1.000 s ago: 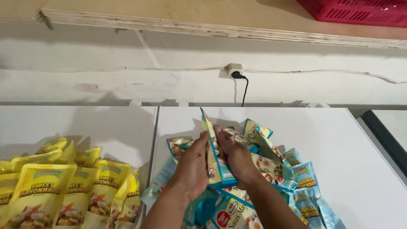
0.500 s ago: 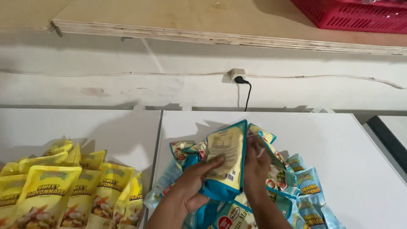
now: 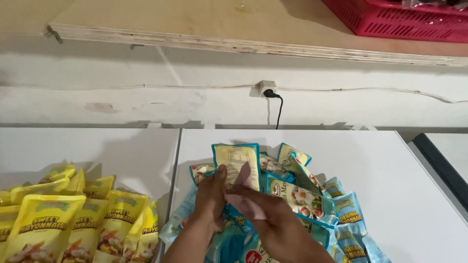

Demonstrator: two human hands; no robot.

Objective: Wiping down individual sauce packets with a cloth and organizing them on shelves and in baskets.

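Two hands meet over a heap of blue pouches [image 3: 312, 204] on the white worktop [image 3: 390, 165]. The left hand [image 3: 212, 195] closes its grip on one blue pouch [image 3: 237, 163], held upright with its pale back toward the camera, thumb on the face. The right hand [image 3: 265, 214] lies just beside it, fingers flat across the pouch's lower edge; whether its grip closes on anything I cannot tell. Yellow pouches [image 3: 73, 219] lie well left of both hands.
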